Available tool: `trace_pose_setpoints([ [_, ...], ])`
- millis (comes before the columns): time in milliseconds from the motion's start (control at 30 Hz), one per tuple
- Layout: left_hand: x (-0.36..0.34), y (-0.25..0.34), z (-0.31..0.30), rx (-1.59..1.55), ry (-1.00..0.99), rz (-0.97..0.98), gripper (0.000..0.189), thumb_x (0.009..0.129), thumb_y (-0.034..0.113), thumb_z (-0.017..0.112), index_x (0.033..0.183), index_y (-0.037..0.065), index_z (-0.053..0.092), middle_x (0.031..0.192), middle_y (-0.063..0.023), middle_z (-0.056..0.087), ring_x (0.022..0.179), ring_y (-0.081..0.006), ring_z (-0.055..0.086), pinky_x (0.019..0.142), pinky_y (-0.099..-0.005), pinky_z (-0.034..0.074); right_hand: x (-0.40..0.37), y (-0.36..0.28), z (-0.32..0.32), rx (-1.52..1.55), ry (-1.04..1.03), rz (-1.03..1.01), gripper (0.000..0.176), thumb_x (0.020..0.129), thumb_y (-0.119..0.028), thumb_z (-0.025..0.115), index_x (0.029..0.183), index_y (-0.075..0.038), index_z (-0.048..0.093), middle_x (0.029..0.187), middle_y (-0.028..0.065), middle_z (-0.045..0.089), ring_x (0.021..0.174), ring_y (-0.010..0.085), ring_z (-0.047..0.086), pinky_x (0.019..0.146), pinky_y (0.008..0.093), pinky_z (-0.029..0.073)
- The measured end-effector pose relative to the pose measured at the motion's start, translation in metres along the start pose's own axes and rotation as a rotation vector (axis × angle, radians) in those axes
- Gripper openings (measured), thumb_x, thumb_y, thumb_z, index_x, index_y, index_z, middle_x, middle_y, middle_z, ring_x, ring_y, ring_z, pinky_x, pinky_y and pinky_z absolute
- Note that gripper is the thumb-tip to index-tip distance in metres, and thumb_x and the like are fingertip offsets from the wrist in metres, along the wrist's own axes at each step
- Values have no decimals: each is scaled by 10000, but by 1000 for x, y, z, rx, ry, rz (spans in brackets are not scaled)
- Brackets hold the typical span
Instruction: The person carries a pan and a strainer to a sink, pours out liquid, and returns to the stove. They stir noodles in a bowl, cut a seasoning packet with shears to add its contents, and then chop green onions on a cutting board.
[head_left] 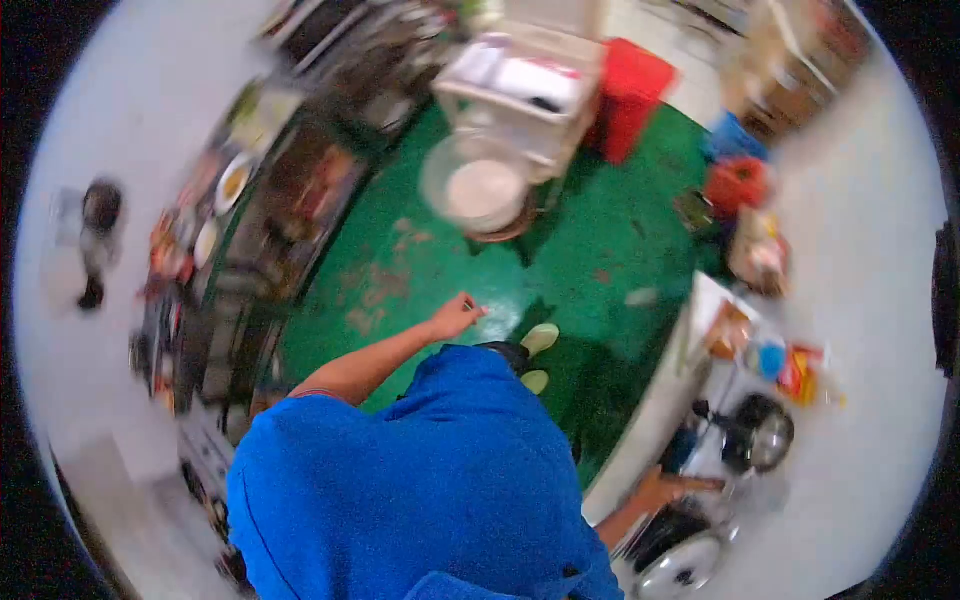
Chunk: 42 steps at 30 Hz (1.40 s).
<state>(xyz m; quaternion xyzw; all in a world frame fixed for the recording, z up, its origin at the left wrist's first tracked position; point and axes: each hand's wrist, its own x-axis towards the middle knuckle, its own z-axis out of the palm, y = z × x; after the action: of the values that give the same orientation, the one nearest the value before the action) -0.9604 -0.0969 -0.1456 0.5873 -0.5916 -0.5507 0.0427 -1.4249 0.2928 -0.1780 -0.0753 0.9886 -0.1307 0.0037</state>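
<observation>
My left hand [459, 316] hangs in front of my body above the green floor [385, 270]. Its fingers are curled closed, and whatever they may hold is too small to make out. Over the counter at the lower right, my right hand [662, 489] has its fingers stretched out, with nothing visible in it. Close below that hand lies a dark pan [662, 535] beside a round lid [683, 566] with a dark knob. Another dark round pan [766, 437] with a shiny middle sits farther along the counter. Motion blurs the details.
Ahead stands a pale cart [562, 150], with a white tub [484, 192] before it and a red bin [632, 100] beside it. A cluttered shelf unit [290, 200] runs along the left. Colourful packets [803, 374] and a red basket [738, 184] are on the right.
</observation>
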Motion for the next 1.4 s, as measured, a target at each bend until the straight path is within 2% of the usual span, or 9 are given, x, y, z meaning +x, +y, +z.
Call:
trace_pose_setpoints([
  [100, -69, -83, -46, -68, 249, -162, 520, 888, 487, 610, 1047, -4, 544, 928, -157, 674, 865, -262, 644, 791, -387, 505, -55, -29, -37, -411, 627, -800, 884, 765, -155, 659, 1481, 28, 174, 1052, 299, 613, 909, 441, 610, 840, 477, 511],
  [300, -159, -188, -54, 110, 222, -388, 493, 870, 473, 596, 1004, -1, 623, 970, -201, 671, 912, -353, 638, 838, -433, 490, -156, -148, 74, 320, -1107, -550, 402, 883, -244, 631, 1218, -55, 515, 1113, 178, 597, 939, 333, 610, 819, 434, 526],
  [367, -174, -217, -69, 77, 129, -341, 486, 877, 473, 573, 1001, 11, 665, 998, -189, 677, 919, -347, 639, 837, -435, 489, -208, -244, 80, 74, -964, -1337, 344, 873, -219, 647, 1173, -77, 558, 950, 126, 668, 818, 305, 654, 712, 412, 544],
  [567, -235, -323, -190, -342, 492, -173, 388, 906, 418, 567, 959, 57, 702, 933, -147, 688, 850, -254, 651, 777, -384, 502, -460, -463, 116, 223, -1210, -1627, 226, 864, -168, 650, 1052, -46, 621, 856, 131, 675, 715, 222, 649, 661, 365, 506],
  [633, -253, -341, -232, -456, 802, -309, 320, 925, 363, 559, 984, 70, 673, 965, -126, 685, 823, -221, 650, 744, -356, 503, -515, -519, 133, 141, -1158, -2049, 231, 878, -194, 643, 1054, -45, 620, 839, 115, 671, 691, 207, 649, 640, 363, 512],
  [733, -248, -433, -279, -667, 1122, -289, 307, 956, 347, 524, 1103, 87, 595, 1018, -85, 686, 826, -195, 649, 709, -323, 493, -558, -574, 153, 314, -1185, -1587, 197, 908, -203, 604, 1027, -47, 617, 818, 72, 668, 691, 165, 642, 605, 323, 524],
  [900, -271, -474, -394, -1175, 1019, -398, 375, 983, 384, 463, 1256, 127, 464, 1109, -60, 674, 887, -186, 643, 715, -302, 469, -506, -580, 229, 226, -1202, -1005, 168, 923, -207, 572, 917, -44, 615, 785, 36, 652, 636, 144, 613, 541, 289, 496],
  [1100, -243, -516, -486, -1433, 877, -179, 692, 952, 496, 466, 1469, 81, 269, 1474, -151, 398, 1345, -319, 390, 1094, -470, 282, -553, -581, 232, -186, -954, -1101, 243, 789, -278, 586, 826, -52, 666, 780, 176, 662, 699, 335, 635, 647, 446, 501],
  [1400, -179, -583, -677, -1624, 957, -182, 726, 977, 526, 376, 1520, 118, 120, 1527, -139, 310, 1378, -319, 348, 1120, -489, 276, -704, -751, 235, 561, -985, -1204, 183, 789, -235, 557, 793, -74, 645, 816, 175, 662, 719, 348, 628, 650, 461, 494],
])
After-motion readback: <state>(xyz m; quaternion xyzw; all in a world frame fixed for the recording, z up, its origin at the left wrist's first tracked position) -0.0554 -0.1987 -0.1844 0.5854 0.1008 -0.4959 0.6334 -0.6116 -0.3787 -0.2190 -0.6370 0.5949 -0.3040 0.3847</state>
